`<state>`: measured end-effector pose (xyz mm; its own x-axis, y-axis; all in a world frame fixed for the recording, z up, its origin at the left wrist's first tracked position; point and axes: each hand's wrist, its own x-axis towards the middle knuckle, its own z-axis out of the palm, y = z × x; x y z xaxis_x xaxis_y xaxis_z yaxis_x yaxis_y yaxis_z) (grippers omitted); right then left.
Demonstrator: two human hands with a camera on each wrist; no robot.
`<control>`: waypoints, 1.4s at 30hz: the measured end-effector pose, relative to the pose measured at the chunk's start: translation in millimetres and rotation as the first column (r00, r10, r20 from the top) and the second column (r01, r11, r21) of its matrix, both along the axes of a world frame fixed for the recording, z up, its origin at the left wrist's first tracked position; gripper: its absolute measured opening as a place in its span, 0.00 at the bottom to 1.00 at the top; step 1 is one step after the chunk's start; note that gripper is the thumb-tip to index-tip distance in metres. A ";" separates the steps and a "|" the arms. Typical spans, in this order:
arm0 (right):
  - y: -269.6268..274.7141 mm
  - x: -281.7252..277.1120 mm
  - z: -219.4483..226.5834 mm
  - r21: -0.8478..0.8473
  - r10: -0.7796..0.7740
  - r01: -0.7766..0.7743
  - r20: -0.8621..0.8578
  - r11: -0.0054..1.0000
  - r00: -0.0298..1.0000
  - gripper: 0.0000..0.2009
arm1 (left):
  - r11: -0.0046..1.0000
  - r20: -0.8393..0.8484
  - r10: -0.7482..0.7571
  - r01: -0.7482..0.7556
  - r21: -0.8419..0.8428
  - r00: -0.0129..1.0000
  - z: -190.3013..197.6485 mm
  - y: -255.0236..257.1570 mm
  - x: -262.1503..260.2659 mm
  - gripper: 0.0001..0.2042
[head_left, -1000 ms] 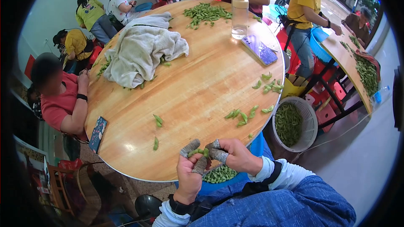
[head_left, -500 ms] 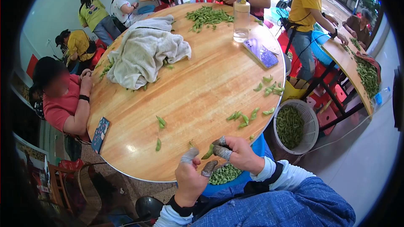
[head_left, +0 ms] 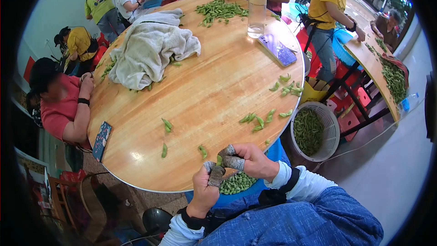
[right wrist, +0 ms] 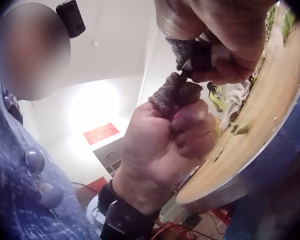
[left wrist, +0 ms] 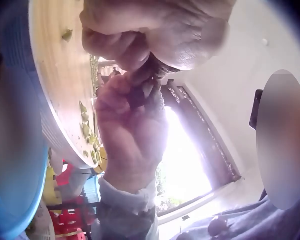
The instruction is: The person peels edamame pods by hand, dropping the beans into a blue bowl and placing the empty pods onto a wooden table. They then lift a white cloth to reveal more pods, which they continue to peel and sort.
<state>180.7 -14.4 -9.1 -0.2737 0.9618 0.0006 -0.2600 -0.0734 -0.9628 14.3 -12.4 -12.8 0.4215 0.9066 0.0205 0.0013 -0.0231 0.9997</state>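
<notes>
Just past the table edge in the head view, my left hand [head_left: 204, 192] and right hand [head_left: 258, 162] meet fingertip to fingertip. Grey cloth wraps the thumb and forefinger of each. A green soybean pod [head_left: 219, 160] is pinched between them, mostly hidden by the wrapped fingers. In both wrist views the fingertips are close together and dark. Below the hands a blue basin [head_left: 195, 197] holds shelled green beans [head_left: 237, 184]. A single pod [head_left: 202, 151] lies on the table just beyond my left hand.
On the round wooden table [head_left: 200, 100] lie several loose pods [head_left: 258, 122], a grey cloth [head_left: 148, 48], a pod heap [head_left: 221, 10], a bottle [head_left: 256, 16] and a purple phone [head_left: 278, 50]. A white basket [head_left: 333, 132] of pods stands at right. People sit around.
My hands drew apart, the right holding a pod, then came together again on it. A pod from the left hand now lies on the table.
</notes>
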 end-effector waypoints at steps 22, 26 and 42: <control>1.9 -3.1 6.7 0.168 -0.039 0.014 0.146 0.986 0.988 0.08 | 0.979 0.042 0.144 -0.136 -0.151 0.989 1.9 4.9 4.4 0.12; 10.7 5.5 0.9 0.270 0.067 -0.099 0.127 0.958 0.990 0.08 | 0.825 0.267 0.089 0.080 -0.560 0.960 16.5 16.0 -3.1 0.13; 7.7 8.6 22.4 0.363 -0.116 -0.082 0.492 0.928 0.863 0.07 | 0.914 0.115 -0.035 0.078 -0.397 0.993 8.9 11.4 -3.7 0.06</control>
<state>189.4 -6.7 13.3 -0.3156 0.9243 0.2148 0.2618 0.3024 -0.9165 10.6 -1.0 -3.9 0.4876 0.8225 -0.2929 -0.0916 0.3818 0.9197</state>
